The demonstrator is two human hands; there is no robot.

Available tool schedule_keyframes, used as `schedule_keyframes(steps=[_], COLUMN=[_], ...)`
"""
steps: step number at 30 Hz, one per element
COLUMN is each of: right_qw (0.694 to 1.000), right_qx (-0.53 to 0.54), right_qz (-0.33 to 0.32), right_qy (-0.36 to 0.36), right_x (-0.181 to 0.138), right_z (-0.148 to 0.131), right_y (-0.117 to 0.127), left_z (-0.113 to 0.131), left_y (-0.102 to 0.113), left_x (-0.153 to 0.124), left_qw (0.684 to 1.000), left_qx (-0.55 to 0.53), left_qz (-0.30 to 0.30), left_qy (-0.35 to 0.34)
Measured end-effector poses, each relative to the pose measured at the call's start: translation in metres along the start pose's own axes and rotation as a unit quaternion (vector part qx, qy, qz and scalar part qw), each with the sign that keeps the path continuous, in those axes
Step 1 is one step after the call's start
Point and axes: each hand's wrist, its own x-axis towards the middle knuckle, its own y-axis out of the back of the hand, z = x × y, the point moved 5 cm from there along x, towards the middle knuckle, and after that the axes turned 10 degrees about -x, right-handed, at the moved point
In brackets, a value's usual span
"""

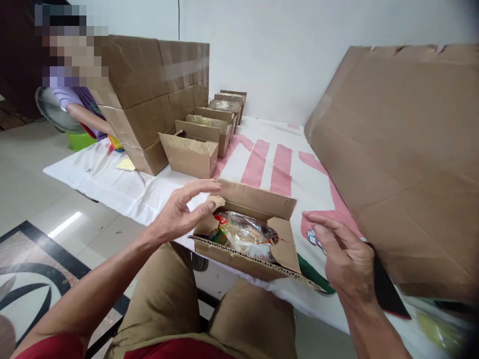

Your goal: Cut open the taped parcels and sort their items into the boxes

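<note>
A small open cardboard box [239, 264] rests at the table's front edge, its long flaps raised at the back and folded out at the front. Inside lie clear plastic packets [249, 232] with red, yellow and green printing; their contents are hard to make out. My left hand [183, 209] is at the box's left end, thumb and fingers apart around the small side flap, with no clear grip on it. To the right of the box, my right hand [350, 254] hovers with fingers stretched out, apart from it. Beside its fingertips is a small blue-and-white patch [312, 238].
Several similar open boxes [190, 154] stand in a row behind, beside a stack of taped cartons [145, 94]. A big cardboard sheet or carton [404, 164] leans at right. A person in a purple sleeve [63, 92] is at far left. A pink-and-white cloth [254, 162] covers the table.
</note>
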Motion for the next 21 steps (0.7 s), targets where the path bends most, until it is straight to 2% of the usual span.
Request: schedule_keyframes(steps=[1, 3, 5, 7, 9, 12, 17, 21], right_qw=[0.998, 0.976, 0.923, 0.865, 0.833, 0.819, 0.825, 0.851], right_qx=[-0.03, -0.082, -0.135, -0.197, -0.253, -0.296, -0.328, -0.33], right_qz=[-0.019, -0.127, -0.256, -0.326, -0.322, -0.271, -0.199, -0.176], right_qy=[0.05, 0.157, 0.254, 0.325, 0.372, 0.41, 0.415, 0.37], right_x=[0.001, 0.003, 0.0, -0.002, -0.002, -0.001, -0.004, -0.013], right_z=[-0.015, -0.044, -0.066, -0.079, -0.085, -0.092, -0.092, -0.067], right_y=[0.0, -0.012, -0.031, -0.043, -0.044, -0.032, -0.002, 0.023], left_z=[0.017, 0.039, 0.046, 0.044, 0.039, 0.032, 0.032, 0.019], left_y=[-0.008, -0.027, -0.04, -0.044, -0.039, -0.026, -0.008, 0.011], left_x=[0.0, 0.004, 0.008, 0.01, 0.007, -0.005, -0.018, -0.027], left_qw=[0.998, 0.982, 0.958, 0.944, 0.941, 0.94, 0.948, 0.963], left_qx=[0.006, 0.032, 0.078, 0.127, 0.175, 0.225, 0.246, 0.233], left_qz=[-0.058, -0.181, -0.275, -0.303, -0.288, -0.253, -0.202, -0.133], left_qy=[-0.019, -0.038, -0.037, -0.037, -0.034, -0.032, -0.023, 0.01])
